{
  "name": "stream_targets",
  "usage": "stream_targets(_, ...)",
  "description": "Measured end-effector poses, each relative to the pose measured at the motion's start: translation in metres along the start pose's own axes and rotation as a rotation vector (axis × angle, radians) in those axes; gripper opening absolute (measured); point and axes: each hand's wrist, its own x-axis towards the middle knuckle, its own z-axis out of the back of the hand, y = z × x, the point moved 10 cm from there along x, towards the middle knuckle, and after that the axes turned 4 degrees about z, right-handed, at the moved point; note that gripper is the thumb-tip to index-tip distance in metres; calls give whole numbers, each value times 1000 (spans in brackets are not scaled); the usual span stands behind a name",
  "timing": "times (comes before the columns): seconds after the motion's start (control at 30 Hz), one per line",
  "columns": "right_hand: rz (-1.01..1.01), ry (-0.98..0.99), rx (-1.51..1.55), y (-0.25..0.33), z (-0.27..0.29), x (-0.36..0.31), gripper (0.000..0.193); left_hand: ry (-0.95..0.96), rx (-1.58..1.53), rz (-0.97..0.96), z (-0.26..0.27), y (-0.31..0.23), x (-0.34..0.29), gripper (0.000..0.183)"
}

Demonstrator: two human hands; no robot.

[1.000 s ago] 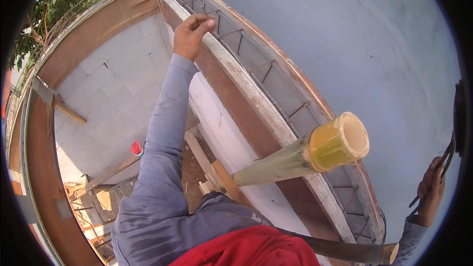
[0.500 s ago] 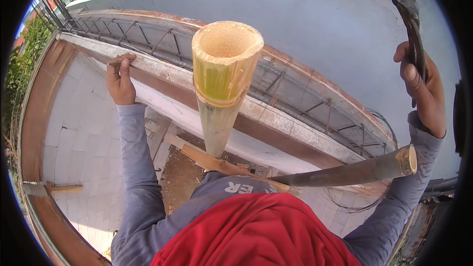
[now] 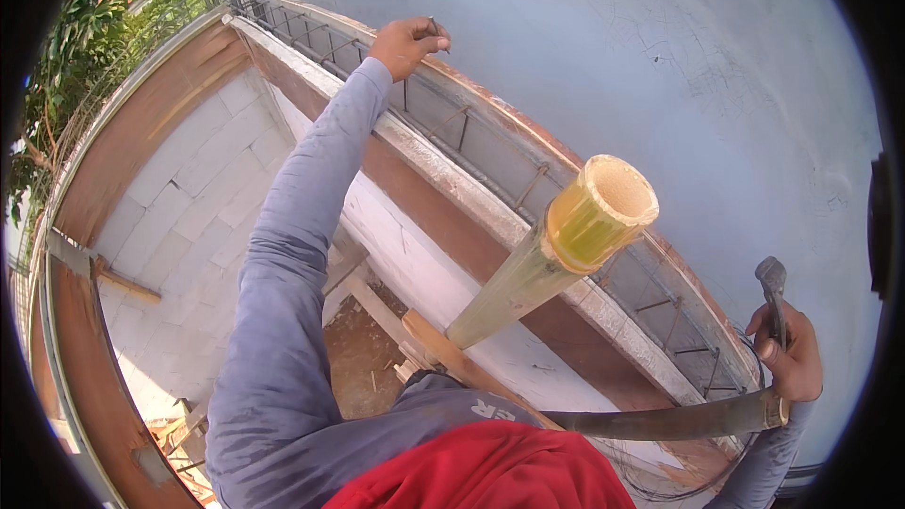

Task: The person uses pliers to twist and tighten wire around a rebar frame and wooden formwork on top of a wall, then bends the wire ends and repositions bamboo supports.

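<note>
My left hand (image 3: pixel 403 45) is closed in a pinch on a thin dark nail (image 3: pixel 436 30). It is at the far board (image 3: pixel 490 106) of the long formwork, with the sleeved arm stretched across the near edge. My right hand (image 3: pixel 794 354) grips a dark hammer (image 3: pixel 771 275), its head upward, low at the right beside the formwork's end. Between my arms stands a cut green-yellow bamboo pole (image 3: pixel 592 217), its hollow end facing up. A second, darker pole (image 3: pixel 679 417) runs toward the right, its cut end just under my right hand.
Inside the formwork lies a cage of steel bars (image 3: pixel 459 127). A blue-grey wall (image 3: pixel 660 57) rises beyond it. At left are a pale block wall (image 3: pixel 189 188) and brown boards (image 3: pixel 151 141). A wooden plank (image 3: pixel 452 353) crosses below me, above a dirt floor (image 3: pixel 363 358).
My left hand has moved from the near edge of the formwork across to the far board. My right hand has lowered the hammer. The view has shifted, so the bamboo pole appears further right.
</note>
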Motion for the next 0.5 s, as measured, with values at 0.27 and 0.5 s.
stream_targets(0.27, -62, 7, -50, -7, -2, 7, 77, 291, 194, 42, -15, 7, 13, 12)
stream_targets(0.5, 8, -302, -495, 23, 65, 45, 77, 275, -14, 86, -1, 32, 7, 15)
